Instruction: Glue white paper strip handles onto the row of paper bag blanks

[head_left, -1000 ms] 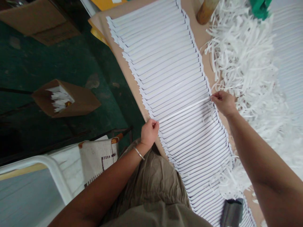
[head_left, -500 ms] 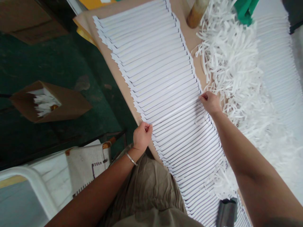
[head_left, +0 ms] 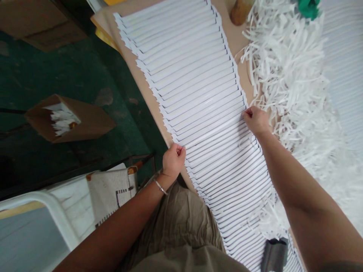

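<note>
A long row of overlapping white paper pieces [head_left: 195,83] with notched ends and dark edge lines runs along the table. Across the row lies a narrow white strip [head_left: 214,132], spanning from one hand to the other. My left hand [head_left: 173,160] pinches its left end at the near table edge, thumb against finger. At the right end, my right hand [head_left: 256,120] is also closed in a pinch, beside the row's right border. Both hands are close above the paper pieces. The fingertips hide the strip's very ends.
A big heap of loose white strips [head_left: 292,75] covers the table's right side, with a green cloth [head_left: 309,8] and a brownish jar [head_left: 240,13] behind. A dark grey object [head_left: 274,254] rests on the row. On the floor stands an open cardboard box [head_left: 93,120].
The whole view has shifted a little, so things appear slightly further right. Both hands keep the same pinch and nearly the same place on the row.
</note>
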{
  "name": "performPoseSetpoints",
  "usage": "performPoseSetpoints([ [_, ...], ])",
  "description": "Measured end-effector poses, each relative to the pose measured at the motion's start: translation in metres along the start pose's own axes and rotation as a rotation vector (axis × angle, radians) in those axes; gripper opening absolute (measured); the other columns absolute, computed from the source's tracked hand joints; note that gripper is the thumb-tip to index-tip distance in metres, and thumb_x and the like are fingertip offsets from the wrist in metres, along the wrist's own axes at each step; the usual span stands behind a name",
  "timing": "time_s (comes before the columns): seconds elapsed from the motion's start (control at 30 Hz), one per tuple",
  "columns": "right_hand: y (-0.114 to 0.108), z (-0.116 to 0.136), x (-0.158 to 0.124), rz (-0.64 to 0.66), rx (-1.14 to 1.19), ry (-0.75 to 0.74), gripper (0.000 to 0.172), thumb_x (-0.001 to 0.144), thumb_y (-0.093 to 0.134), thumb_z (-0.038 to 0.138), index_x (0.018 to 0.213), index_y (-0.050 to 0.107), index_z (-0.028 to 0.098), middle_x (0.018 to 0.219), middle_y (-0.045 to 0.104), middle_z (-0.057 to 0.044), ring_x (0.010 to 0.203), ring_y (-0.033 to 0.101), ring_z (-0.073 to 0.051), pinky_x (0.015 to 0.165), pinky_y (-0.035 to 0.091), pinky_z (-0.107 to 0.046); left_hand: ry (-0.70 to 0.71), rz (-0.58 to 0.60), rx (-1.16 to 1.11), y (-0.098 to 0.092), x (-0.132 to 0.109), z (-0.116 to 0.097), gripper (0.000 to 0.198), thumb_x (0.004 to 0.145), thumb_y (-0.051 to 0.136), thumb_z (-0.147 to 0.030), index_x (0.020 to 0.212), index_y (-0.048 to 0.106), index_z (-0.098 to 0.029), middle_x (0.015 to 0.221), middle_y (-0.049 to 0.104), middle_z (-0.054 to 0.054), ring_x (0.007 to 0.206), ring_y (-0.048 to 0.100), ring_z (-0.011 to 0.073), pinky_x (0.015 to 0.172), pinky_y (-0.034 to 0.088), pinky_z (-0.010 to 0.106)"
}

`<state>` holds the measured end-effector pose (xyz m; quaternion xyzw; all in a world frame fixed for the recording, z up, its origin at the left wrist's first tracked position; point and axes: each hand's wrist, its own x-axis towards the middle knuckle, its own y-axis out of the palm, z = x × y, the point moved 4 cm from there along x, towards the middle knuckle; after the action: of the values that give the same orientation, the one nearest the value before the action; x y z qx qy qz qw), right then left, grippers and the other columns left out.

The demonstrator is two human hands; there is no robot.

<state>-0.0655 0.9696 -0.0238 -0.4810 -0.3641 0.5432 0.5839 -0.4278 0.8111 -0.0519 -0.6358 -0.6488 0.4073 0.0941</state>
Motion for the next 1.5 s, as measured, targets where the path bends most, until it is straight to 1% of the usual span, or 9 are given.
performPoseSetpoints([
  [0.27,0.004,0.001,0.002,0.018,0.004,0.036,0.013,0.080,0.059,0.031,0.085,0.066,0.021,0.080,0.068,-0.008,0.077,0.060,-0.024,0.075,0.047,-0.037,-0.015,0.040,0.113,0.001,0.005,-0.004,0.017,0.092,0.057,-0.033,0.078,0.056,-0.022,0.075,0.069,0.005,0.073,0.067,0.0215,0.070,0.047,0.030],
  [0.5,-0.035,-0.011,-0.040,-0.178,0.005,0.063,0.021,0.091,0.051,0.041,0.084,0.058,0.023,0.079,0.062,-0.006,0.075,0.056,-0.022,0.075,0.045,-0.035,-0.007,0.038,0.092,-0.008,0.004,-0.004,0.007,0.088,0.059,-0.025,0.092,0.054,-0.022,0.070,0.066,0.003,0.070,0.068,0.0217,0.066,0.046,0.028],
  [0.63,-0.027,-0.005,-0.099,0.014,-0.001,0.034,0.039,0.094,0.050,0.056,0.070,0.051,0.025,0.071,0.057,-0.004,0.069,0.054,-0.022,0.070,0.044,-0.035,0.091,0.054,-0.007,-0.017,-0.005,-0.001,0.011,0.088,0.054,-0.020,0.099,0.053,-0.021,0.066,0.063,-0.001,0.066,0.065,0.0193,0.065,0.045,0.027],
  [0.8,-0.014,0.011,-0.155,0.103,-0.008,-0.030,0.022,0.093,0.054,0.039,0.081,0.062,0.023,0.089,0.064,-0.011,0.080,0.060,-0.025,0.079,0.047,-0.040,0.157,0.141,-0.098,-0.024,-0.015,-0.010,0.011,0.091,0.052,-0.022,0.102,0.055,-0.022,0.068,0.062,-0.001,0.066,0.064,0.0177,0.067,0.047,0.027],
  [0.9,-0.026,0.043,-0.176,0.136,-0.003,-0.203,0.013,0.092,0.055,0.028,0.085,0.063,0.022,0.100,0.067,-0.013,0.094,0.061,-0.028,0.089,0.045,-0.044,0.306,0.243,-0.143,-0.024,-0.029,-0.041,0.016,0.093,0.050,-0.023,0.106,0.061,-0.022,0.091,0.070,0.005,0.084,0.069,0.0192,0.079,0.052,0.029],
  [1.0,-0.039,0.089,-0.199,0.362,0.092,-0.422,0.006,0.091,0.056,0.022,0.087,0.061,0.022,0.089,0.069,-0.007,0.090,0.062,-0.024,0.097,0.041,-0.046,0.565,0.412,-0.241,-0.018,-0.053,-0.082,0.032,0.095,0.046,-0.021,0.122,0.063,-0.023,0.127,0.067,0.010,0.118,0.064,0.0220,0.100,0.050,0.034],
  [1.1,-0.049,0.122,-0.213,0.555,0.261,-0.483,0.008,0.092,0.053,0.018,0.092,0.060,0.022,0.081,0.070,-0.002,0.078,0.064,-0.018,0.103,0.041,-0.045,0.601,0.576,-0.300,-0.010,-0.067,-0.101,0.034,0.095,0.046,-0.020,0.123,0.066,-0.022,0.123,0.070,0.010,0.115,0.065,0.0227,0.098,0.051,0.034],
  [1.27,-0.054,0.120,-0.202,0.620,0.348,-0.374,0.010,0.094,0.055,0.028,0.093,0.064,0.023,0.084,0.072,-0.003,0.079,0.067,-0.019,0.080,0.050,-0.034,0.379,0.648,-0.316,-0.014,-0.058,-0.071,0.021,0.092,0.055,-0.030,0.086,0.072,-0.020,0.081,0.071,0.005,0.074,0.066,0.0182,0.066,0.051,0.027],
  [1.5,-0.044,0.080,-0.166,0.636,0.361,-0.229,0.022,0.093,0.056,0.042,0.087,0.067,0.023,0.080,0.073,-0.002,0.074,0.066,-0.018,0.071,0.051,-0.030,0.043,0.587,-0.394,-0.031,-0.040,-0.008,0.023,0.085,0.059,-0.040,0.083,0.069,-0.019,0.053,0.056,-0.004,0.041,0.048,0.0114,0.045,0.035,0.023],
])
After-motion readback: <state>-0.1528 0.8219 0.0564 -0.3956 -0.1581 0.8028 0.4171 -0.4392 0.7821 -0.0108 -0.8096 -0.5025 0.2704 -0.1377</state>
